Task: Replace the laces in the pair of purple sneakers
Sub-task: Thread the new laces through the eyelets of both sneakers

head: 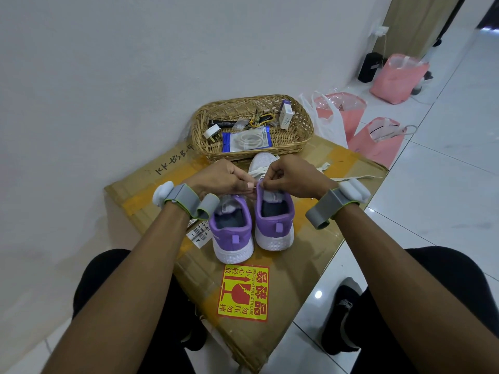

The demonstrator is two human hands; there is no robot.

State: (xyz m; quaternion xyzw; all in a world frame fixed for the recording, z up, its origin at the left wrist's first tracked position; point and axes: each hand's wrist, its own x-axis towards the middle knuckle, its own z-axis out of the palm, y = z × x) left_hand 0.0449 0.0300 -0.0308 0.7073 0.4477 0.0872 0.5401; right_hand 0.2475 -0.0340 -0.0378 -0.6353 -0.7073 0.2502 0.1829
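Cardboard box (310, 238): serves as a low worktable between the person's knees. A yellow and red fragile sticker (244, 292) sits on its near part.
Left sneaker (232, 233): purple with a white sole, standing on the box with its heel towards the person. Neither hand touches it; it probably waits its turn.
Right sneaker (274, 225): just beside its mate, heel also nearest, so the tongue and eyelets face away and lie under the hands.
Left hand (218, 178): fingers curled, thumb and fingertip pinched together at the top of the right sneaker's lacing. They appear to hold the white lace (256, 172), though the contact is too small to be certain.
Right hand (290, 175): fingers clenched the same way, pinching at the same spot from the other side. Two hands on one point suits working a knot or a lace end loose.
Stage: my judgement is that the old lace is being undone and no new lace is threaded yet.
Wicker basket (305, 114): beyond the toes, touching the wall, within easy reach.
Blue packet (246, 139): lies in the basket with a pale coil inside, likely the replacement laces, apparently unopened.
Pink bags (378, 141): on the floor to the far right, well apart from the work.
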